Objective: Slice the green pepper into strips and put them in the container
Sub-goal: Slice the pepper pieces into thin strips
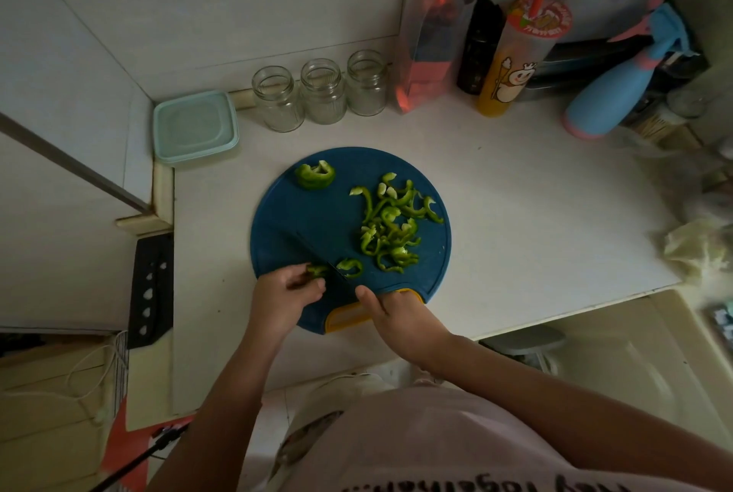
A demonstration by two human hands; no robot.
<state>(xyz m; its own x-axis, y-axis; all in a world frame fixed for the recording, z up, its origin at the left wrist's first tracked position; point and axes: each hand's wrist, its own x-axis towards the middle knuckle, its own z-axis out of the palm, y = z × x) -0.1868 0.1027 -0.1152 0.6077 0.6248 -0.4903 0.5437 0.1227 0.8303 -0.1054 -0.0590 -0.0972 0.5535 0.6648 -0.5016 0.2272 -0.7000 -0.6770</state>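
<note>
Most of the green pepper already lies cut: a loose heap of strips (pixel 390 227) covers the right half of the round blue cutting board (pixel 317 213), and one uncut chunk (pixel 315 175) waits at the board's far left edge. Your left hand (pixel 283 293) is curled at the board's near edge, fingers pinched together on the last small piece (pixel 317 270). Your right hand (pixel 392 313) is closed around the knife (pixel 337 273) handle just over the board's orange grip, the dark blade running between the held piece and a freshly cut curl (pixel 350 266).

Watch your left fingertips. The piece is so short that they sit just beside the blade, and a slip on the glossy skin could bring the edge onto them. Tuck them back or lay the piece flat.

Light is dim and the blade nearly vanishes against the blue board, so judging its line is harder than usual.

Beyond the board's far left edge, the pale green container (pixel 195 127) appears to have its lid on; you will probably need to open it before carrying strips across, or some may scatter on the counter (pixel 535 213).
</note>
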